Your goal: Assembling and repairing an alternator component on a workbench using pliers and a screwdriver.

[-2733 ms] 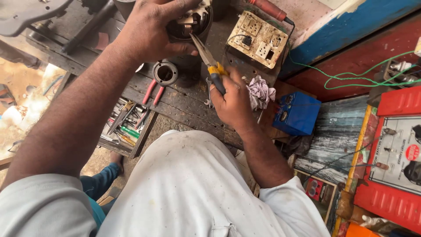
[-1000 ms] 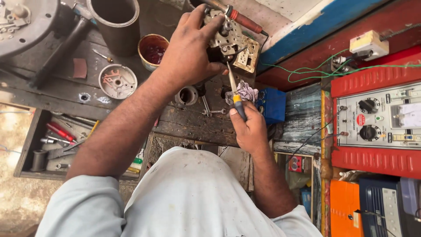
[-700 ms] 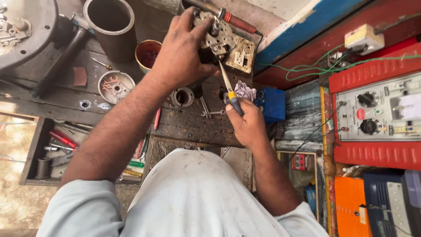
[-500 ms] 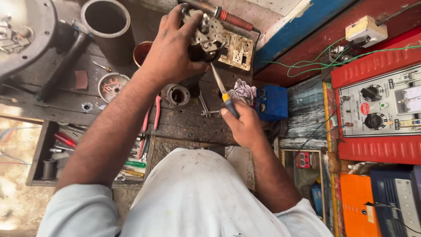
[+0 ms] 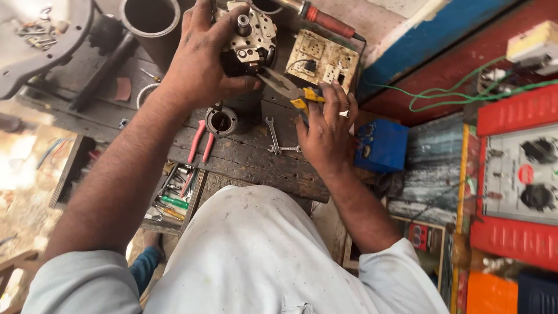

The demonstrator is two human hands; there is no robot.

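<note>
Two hands work: left hand grips motor; right hand holds pliers.

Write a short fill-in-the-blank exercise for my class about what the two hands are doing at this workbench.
1. The left hand grips a small ____ assembly.
2. The right hand holds pliers with ____ handles.
3. The pliers' tip touches the ____ held in the left hand.
4. A small ____ lies on the wooden bench between the hands.

Missing words: motor; yellow; motor; spanner
</note>
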